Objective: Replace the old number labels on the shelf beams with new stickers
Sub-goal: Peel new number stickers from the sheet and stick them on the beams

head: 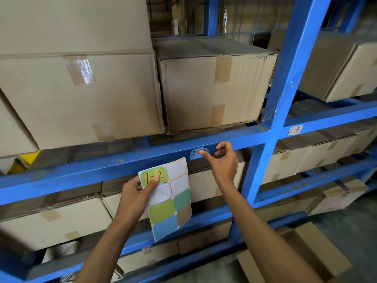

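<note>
Here: right hand (pixel 221 160) up at the shelf beam (pixel 81 172), thumb tip on the old label (pixel 196 153), other fingers loosely curled just right of it, holding nothing. Looks like picking or rubbing at the label's edge, probably to lift it for peeling; cannot tell whether any corner is free yet. Label faded, bluish, second digit hidden behind thumb.

Left hand (pixel 135 189) pinching the sticker sheet (pixel 169 199) near its top left corner, thumb pressed over the green "1-2" sticker (pixel 154 176), fingers behind. Sheet hanging below the beam, just beside the work spot, likely kept close so the written sticker can go on once the old one is off. Upper blanks white, lower ones green, teal, brown, blue; only "1-2" written.

Another label reading "1-5" (pixel 295 130) on the beam right of the blue upright (pixel 285 82), white, untouched. Cardboard boxes (pixel 214 84) resting on the beam above the label, more boxes on lower levels, an open carton (pixel 302 250) on the floor at lower right.

Judged step: removal of old label, new sticker not yet peeled. Risk: old label tearing, leaving residue.
</note>
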A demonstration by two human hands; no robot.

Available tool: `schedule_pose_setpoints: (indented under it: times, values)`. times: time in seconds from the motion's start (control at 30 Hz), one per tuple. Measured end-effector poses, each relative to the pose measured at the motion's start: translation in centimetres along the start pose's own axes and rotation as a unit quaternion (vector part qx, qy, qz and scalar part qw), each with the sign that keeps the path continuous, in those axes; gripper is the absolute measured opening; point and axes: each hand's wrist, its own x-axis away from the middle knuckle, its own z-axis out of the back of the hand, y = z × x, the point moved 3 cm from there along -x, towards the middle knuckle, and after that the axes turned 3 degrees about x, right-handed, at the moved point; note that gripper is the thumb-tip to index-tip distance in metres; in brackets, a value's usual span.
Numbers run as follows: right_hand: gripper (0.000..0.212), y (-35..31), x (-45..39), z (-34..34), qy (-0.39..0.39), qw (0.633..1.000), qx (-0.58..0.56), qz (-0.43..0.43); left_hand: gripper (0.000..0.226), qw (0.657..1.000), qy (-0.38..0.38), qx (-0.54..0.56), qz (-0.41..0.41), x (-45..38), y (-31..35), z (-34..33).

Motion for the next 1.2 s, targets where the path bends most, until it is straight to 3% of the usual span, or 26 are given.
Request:
schedule_pose_setpoints:
  times: [0.13,0.4,0.6,0.77,1.0,1.2]
  values:
    - [0.036,-0.1,-0.5,0.2,-0.024,0.998,-0.058,-0.013,0.009,1.000,-0.005,-0.005,-0.001,0.1,0.1,0.0]
    - [0.020,1.0,-1.1,0.8,-0.036,0.997,-0.066,0.006,0.009,1.000,-0.011,-0.009,-0.009,0.0,0.4,0.0]
    - [0.022,1.6,-0.8,0.8,-0.041,0.997,-0.043,0.041,0.010,1.000,-0.019,-0.001,-0.011,0.2,0.7,-0.2]
    - [0.034,1.0,0.0,0.5,-0.050,0.996,-0.010,0.075,0.008,1.000,-0.023,0.000,-0.010,0.5,1.0,-0.2]
    - [0.066,-1.0,1.8,-1.7,-0.002,0.999,0.039,0.003,0.009,1.000,-0.023,-0.005,-0.012,1.3,1.4,0.1]
    - [0.080,-1.7,2.1,-1.6,-0.007,0.994,0.113,0.005,0.008,1.000,-0.016,-0.008,-0.008,2.1,1.7,1.0]
